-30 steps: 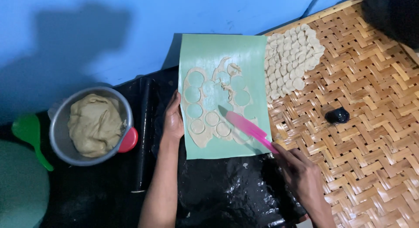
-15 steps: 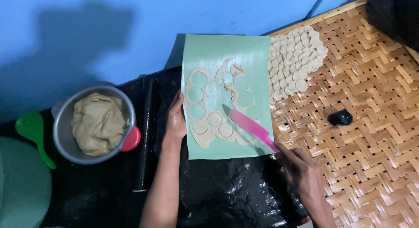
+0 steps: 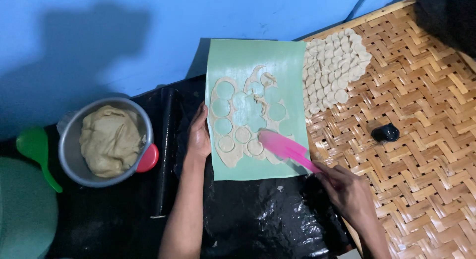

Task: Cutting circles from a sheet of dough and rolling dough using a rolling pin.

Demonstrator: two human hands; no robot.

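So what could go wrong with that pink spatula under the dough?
The thin rolled dough sheet is full of cut-out holes, so the flat pink spatula in the right hand might tear it or nick the cut dough rounds. The pale green mat could slide on the glossy black plastic sheet, since only the left hand steadies its edge.

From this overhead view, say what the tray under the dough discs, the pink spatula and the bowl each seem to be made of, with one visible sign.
Woven tray: likely bamboo strips, matte tan, herringbone weave.
Pink spatula, held by the right hand: probably plastic or silicone, smooth uniform colour.
Bowl: apparently metal, grey with a dull sheen on its rim.
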